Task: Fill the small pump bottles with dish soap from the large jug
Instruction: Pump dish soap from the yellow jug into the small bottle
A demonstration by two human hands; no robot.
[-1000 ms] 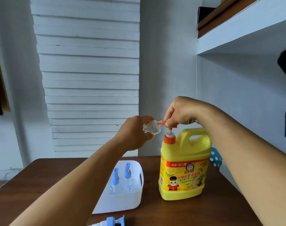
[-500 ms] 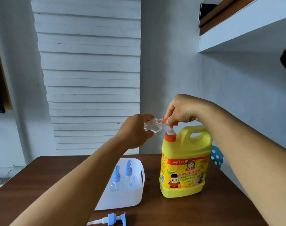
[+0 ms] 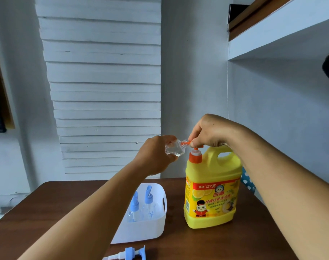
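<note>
Filling step is in hand, judging by the setup: yellow jug (image 3: 212, 194) stands upright on the brown table (image 3: 206, 244), and its orange pump (image 3: 195, 153) sits under the right hand (image 3: 211, 131). That hand's fingers are closed together on the pump head, pinching/pressing it from above. Left hand (image 3: 156, 156), just left of the jug's top, is clamped round a clear small bottle (image 3: 174, 150), tilted w/ its open neck touching or just at the orange spout; exact seating can't be told. Bottle looks mostly clear; soap level inside isn't readable.

Left of the jug, near its base, a white tub (image 3: 160, 222) holds two more pump bottles w/ blue tops (image 3: 141, 205), apparently waiting. Front-left of the jug, at the table's near edge, lies a loose blue pump cap (image 3: 130, 253), prob. the held bottle's own.

Next move calls for steady downward strokes on the pump while keeping neck aligned to spout, else soap drips down the jug. Then cap back on, swap for next bottle.
</note>
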